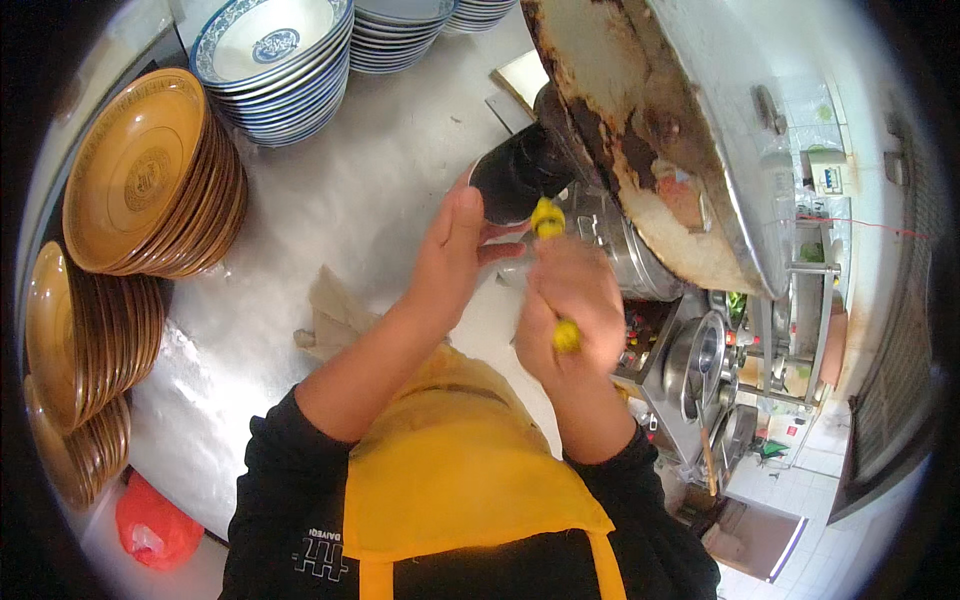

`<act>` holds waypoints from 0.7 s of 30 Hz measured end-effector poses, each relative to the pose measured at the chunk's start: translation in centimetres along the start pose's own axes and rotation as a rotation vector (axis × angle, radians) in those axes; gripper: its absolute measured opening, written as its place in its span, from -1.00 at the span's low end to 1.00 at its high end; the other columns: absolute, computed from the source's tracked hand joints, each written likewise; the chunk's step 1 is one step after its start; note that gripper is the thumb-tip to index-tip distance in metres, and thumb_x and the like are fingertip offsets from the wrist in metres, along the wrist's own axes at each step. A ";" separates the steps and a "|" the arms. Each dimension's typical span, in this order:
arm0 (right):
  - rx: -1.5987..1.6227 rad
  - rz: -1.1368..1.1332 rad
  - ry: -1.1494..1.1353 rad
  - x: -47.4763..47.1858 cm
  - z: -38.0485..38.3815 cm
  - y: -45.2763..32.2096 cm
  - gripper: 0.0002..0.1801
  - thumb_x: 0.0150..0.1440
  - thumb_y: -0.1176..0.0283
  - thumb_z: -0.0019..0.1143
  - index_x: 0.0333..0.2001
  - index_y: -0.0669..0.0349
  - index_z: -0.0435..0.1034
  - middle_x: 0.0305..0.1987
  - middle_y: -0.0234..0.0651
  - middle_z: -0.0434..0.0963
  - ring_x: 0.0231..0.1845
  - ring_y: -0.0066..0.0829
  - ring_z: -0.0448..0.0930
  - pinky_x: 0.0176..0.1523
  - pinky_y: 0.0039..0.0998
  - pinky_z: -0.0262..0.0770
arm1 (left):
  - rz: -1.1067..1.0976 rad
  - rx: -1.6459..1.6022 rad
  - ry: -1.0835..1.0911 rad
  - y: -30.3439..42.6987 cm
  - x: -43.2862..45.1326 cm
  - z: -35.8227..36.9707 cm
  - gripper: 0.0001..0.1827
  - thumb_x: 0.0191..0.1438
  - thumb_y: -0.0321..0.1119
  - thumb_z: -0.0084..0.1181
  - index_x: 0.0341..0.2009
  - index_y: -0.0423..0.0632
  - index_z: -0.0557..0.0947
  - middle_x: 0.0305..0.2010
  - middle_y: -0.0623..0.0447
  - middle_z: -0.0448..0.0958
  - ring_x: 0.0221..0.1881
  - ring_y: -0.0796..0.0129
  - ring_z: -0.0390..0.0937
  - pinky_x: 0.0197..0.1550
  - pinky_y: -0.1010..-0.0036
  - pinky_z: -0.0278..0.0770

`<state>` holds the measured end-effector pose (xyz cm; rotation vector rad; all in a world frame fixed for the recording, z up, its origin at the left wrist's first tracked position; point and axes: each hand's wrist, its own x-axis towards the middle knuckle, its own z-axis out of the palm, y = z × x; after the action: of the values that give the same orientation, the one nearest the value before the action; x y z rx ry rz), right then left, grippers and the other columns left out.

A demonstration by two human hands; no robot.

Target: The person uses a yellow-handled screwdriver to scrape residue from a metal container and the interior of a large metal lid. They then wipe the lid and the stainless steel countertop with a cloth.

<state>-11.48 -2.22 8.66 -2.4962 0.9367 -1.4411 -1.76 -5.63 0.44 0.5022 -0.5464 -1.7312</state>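
My left hand [450, 247] grips the end of a black cylindrical part [517, 169], thumb on the near side and fingers beneath. That part meets the underside of a large scorched metal pan [615, 97], which is tilted up at the upper right; how they join is hard to make out. Close by on the right, my right hand [574, 300] is closed around a yellow tool [549, 219]. The tool's yellow ends show above and below the fist, and motion blurs it. Its working tip cannot be made out.
A steel worktop [360, 180] bears stacked brown plates [142, 172] and blue-and-white bowls [274, 45]. Beige cloth or paper [334, 304] lies by my left forearm. A red plastic bag [154, 525] sits lower left. Metal bowls [686, 367] and a lidded pot [637, 255] stand right.
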 end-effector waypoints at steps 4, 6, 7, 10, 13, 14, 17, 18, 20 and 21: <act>0.041 0.053 -0.026 1.5 0.3 0.1 -0.87 0.06 0.68 0.01 -0.31 0.27 0.28 -0.38 -0.16 0.48 -0.34 -0.22 0.52 -0.11 -0.14 0.50 | -0.010 0.011 0.031 -0.1 -0.2 -0.3 -0.37 0.33 0.14 -0.35 0.34 0.02 0.17 0.13 0.02 0.43 -0.01 0.28 0.51 -0.01 0.39 0.53; 0.107 0.041 -0.065 1.6 -0.4 -1.5 -0.85 0.05 0.68 0.05 -0.30 0.27 0.29 -0.38 -0.18 0.49 -0.34 -0.21 0.52 -0.11 -0.14 0.50 | -0.028 0.005 0.042 -0.3 -0.1 -0.7 -0.38 0.34 0.12 -0.36 0.33 0.01 0.18 0.13 0.01 0.43 -0.01 0.28 0.51 -0.01 0.39 0.53; 0.130 0.015 -0.051 1.2 -0.2 -1.8 -0.84 0.03 0.67 0.08 -0.31 0.26 0.29 -0.39 -0.21 0.48 -0.33 -0.21 0.52 -0.12 -0.12 0.50 | -0.040 -0.004 0.043 -0.5 0.1 -0.8 -0.38 0.34 0.11 -0.36 0.33 0.01 0.18 0.13 0.01 0.43 -0.02 0.28 0.51 -0.01 0.39 0.53; -0.099 0.039 -0.080 0.8 0.9 -0.6 -0.82 0.04 0.67 0.06 -0.30 0.24 0.26 -0.37 -0.22 0.48 -0.33 -0.20 0.52 -0.11 -0.11 0.50 | 0.014 0.011 0.011 -0.4 0.0 -0.5 -0.38 0.34 0.10 -0.35 0.33 0.00 0.18 0.13 0.01 0.44 -0.02 0.29 0.51 -0.01 0.38 0.54; 0.079 0.078 0.023 0.8 1.0 -0.7 -0.82 0.01 0.69 0.07 -0.30 0.26 0.30 -0.33 -0.20 0.48 -0.31 -0.18 0.53 -0.09 -0.16 0.49 | -0.028 -0.026 0.046 -0.5 -0.1 -0.5 -0.39 0.34 0.09 -0.32 0.33 -0.01 0.18 0.12 0.02 0.44 -0.02 0.30 0.51 -0.02 0.39 0.54; 0.147 0.098 0.075 0.8 1.1 -1.2 -0.82 0.00 0.70 0.08 -0.30 0.27 0.31 -0.33 -0.20 0.48 -0.30 -0.18 0.53 -0.08 -0.17 0.48 | -0.027 0.000 0.045 -0.3 -0.2 -0.6 -0.38 0.34 0.09 -0.32 0.33 -0.01 0.18 0.12 0.02 0.44 -0.02 0.31 0.51 -0.03 0.39 0.54; -0.080 0.064 -0.078 1.2 0.3 -1.3 -0.81 0.08 0.62 0.09 -0.24 0.26 0.26 -0.32 -0.17 0.48 -0.29 -0.20 0.52 -0.05 -0.15 0.47 | -0.015 0.025 0.020 0.2 -0.1 -0.6 -0.37 0.33 0.10 -0.31 0.34 -0.02 0.17 0.11 0.03 0.44 -0.02 0.32 0.51 -0.04 0.39 0.55; -0.178 0.062 -0.112 0.9 0.2 -1.2 -0.80 0.10 0.60 0.09 -0.22 0.25 0.24 -0.32 -0.17 0.48 -0.29 -0.21 0.51 -0.05 -0.15 0.47 | -0.001 0.011 -0.004 0.3 0.0 -0.4 -0.36 0.33 0.11 -0.31 0.34 -0.02 0.16 0.11 0.03 0.44 -0.03 0.32 0.51 -0.05 0.39 0.55; 0.007 0.079 -0.037 0.2 0.5 -0.4 -0.80 0.06 0.60 0.13 -0.26 0.24 0.28 -0.33 -0.17 0.49 -0.31 -0.18 0.52 -0.09 -0.16 0.48 | 0.004 0.021 -0.013 0.2 -0.3 -0.1 -0.34 0.32 0.12 -0.31 0.35 -0.02 0.15 0.10 0.04 0.45 -0.03 0.33 0.52 -0.05 0.40 0.55; 0.087 0.080 0.010 0.5 0.5 -0.7 -0.77 -0.02 0.64 0.18 -0.28 0.24 0.31 -0.34 -0.17 0.49 -0.33 -0.15 0.52 -0.14 -0.18 0.48 | 0.002 0.046 0.003 0.2 -0.4 -0.1 -0.34 0.32 0.13 -0.31 0.35 -0.02 0.15 0.10 0.04 0.45 -0.03 0.33 0.52 -0.06 0.41 0.55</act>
<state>-10.60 -1.98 9.05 -2.3638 0.9430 -1.4397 -1.48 -5.29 0.50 0.5368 -0.5849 -1.7194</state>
